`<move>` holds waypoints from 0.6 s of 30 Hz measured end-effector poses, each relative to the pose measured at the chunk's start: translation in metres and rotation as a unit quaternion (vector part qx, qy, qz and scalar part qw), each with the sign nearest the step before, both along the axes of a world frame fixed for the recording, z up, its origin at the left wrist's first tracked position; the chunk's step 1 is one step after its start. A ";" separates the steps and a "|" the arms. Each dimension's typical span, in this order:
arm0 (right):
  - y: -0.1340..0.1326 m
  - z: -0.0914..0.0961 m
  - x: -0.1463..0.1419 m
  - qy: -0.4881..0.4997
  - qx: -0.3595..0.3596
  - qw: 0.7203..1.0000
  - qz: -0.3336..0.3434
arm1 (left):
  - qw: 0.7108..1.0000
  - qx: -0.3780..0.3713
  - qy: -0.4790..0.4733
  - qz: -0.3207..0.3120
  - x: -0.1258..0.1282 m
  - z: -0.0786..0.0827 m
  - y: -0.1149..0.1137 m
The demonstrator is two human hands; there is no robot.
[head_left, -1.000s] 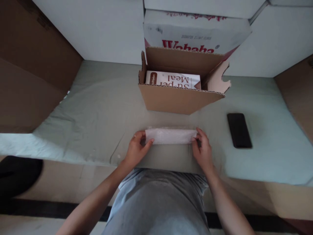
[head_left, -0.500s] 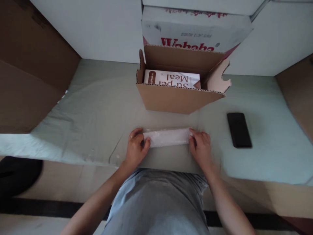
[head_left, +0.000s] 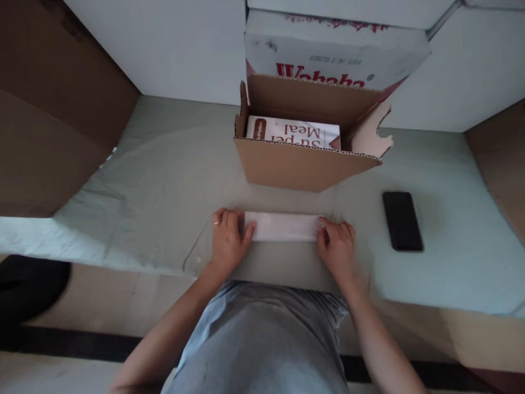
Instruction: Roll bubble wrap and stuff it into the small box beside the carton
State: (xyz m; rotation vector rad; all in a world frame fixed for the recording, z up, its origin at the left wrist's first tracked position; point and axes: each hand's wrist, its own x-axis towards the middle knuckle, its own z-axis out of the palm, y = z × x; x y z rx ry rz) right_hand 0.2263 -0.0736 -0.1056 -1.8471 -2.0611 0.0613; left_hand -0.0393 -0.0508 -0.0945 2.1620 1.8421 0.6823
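Note:
A long, flat white packet (head_left: pixel 284 227) with a shiny wrap lies level across the table's front part. My left hand (head_left: pixel 229 235) grips its left end, thumb on top and fingers curled behind. At the other end my right hand (head_left: pixel 337 243) pinches the packet between thumb and fingers. Beyond both hands stands an open brown cardboard box (head_left: pixel 305 167). Inside it, toward the left, sits a white carton (head_left: pixel 295 131) with brown lettering that reads "Su-per Meal" upside down.
A black phone (head_left: pixel 402 221) lies on the green-grey cloth (head_left: pixel 164 180) to the right. Behind the open box is a white Wahaha carton (head_left: pixel 336 46). Large brown boxes (head_left: pixel 49 126) bound the left side; another brown surface (head_left: pixel 500 148) stands at the right.
The packet has turned slightly and now lies straighter, its left end a little higher. My left hand has shifted slightly upward with it. The camera view has moved a little.

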 end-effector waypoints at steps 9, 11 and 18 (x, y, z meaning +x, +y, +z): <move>-0.003 0.000 0.001 0.005 0.001 1.000 -0.023 | 0.973 -0.075 0.095 -0.195 0.058 0.005 -0.030; -0.009 0.003 0.006 0.020 -0.010 1.000 -0.012 | 0.971 -0.090 0.101 -0.195 0.060 -0.003 -0.028; -0.021 0.019 0.012 0.120 -0.068 0.984 0.115 | 0.951 -0.079 0.053 -0.296 0.029 -0.011 -0.006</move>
